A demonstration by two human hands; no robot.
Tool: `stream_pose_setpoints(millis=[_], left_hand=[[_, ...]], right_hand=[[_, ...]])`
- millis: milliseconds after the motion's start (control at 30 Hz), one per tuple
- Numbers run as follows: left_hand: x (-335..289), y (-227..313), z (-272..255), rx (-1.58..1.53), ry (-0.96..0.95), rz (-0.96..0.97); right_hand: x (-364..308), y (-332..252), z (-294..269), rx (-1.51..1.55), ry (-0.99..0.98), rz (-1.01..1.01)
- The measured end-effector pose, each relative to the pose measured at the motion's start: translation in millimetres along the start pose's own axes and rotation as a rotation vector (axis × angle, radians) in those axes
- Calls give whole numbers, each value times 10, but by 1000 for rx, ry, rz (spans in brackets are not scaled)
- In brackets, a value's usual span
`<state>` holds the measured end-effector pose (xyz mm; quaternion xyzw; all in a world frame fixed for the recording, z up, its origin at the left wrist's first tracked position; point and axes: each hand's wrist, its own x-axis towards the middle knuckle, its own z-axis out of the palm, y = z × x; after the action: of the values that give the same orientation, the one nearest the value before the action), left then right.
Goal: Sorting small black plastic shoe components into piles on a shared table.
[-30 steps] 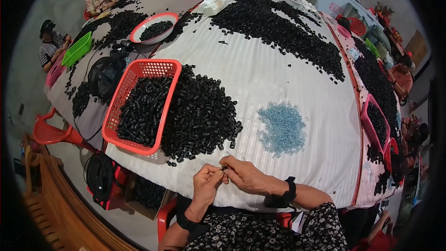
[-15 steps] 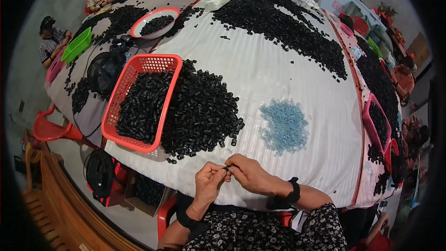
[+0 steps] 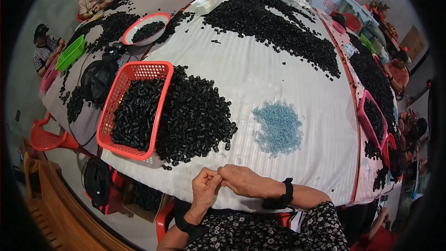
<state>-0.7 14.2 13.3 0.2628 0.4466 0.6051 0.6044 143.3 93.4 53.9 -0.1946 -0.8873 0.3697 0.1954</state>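
Close to the table's near edge, my left hand (image 3: pixel 204 188) and my right hand (image 3: pixel 245 181) meet with their fingertips pinched together. Both are closed, and what sits between the fingers is hidden. Just beyond my left hand lies a big heap of small black cylindrical pieces (image 3: pixel 197 120). It rests against a red plastic basket (image 3: pixel 166 94), which is filled with more of these black pieces. Ahead and to the right of my hands, a flat pile of small clear bluish pieces (image 3: pixel 278 128) is spread on the white cloth (image 3: pixel 320 158).
More black pieces (image 3: pixel 274 25) spread across the far table. A red-rimmed bowl (image 3: pixel 134 39), a black mesh bag (image 3: pixel 98 81) and a green basket (image 3: pixel 71 52) are at left. A pink basket (image 3: pixel 371 118) stands at right. Several people sit round the tables.
A small black piece showed between my fingertips before; now it is out of sight. My hands stay together, and my right hand covers more of the fingertips. The view has shifted slightly.
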Motion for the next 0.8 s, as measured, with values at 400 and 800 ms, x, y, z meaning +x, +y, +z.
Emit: stream_pose_setpoints(millis=[400, 800], left_hand=[[-5, -74, -39, -51, 19, 64], [-19, 47, 62, 2, 46, 34]], right_hand=[[65, -53, -48, -465, -33, -188], [99, -6, 98, -824, 67, -280]])
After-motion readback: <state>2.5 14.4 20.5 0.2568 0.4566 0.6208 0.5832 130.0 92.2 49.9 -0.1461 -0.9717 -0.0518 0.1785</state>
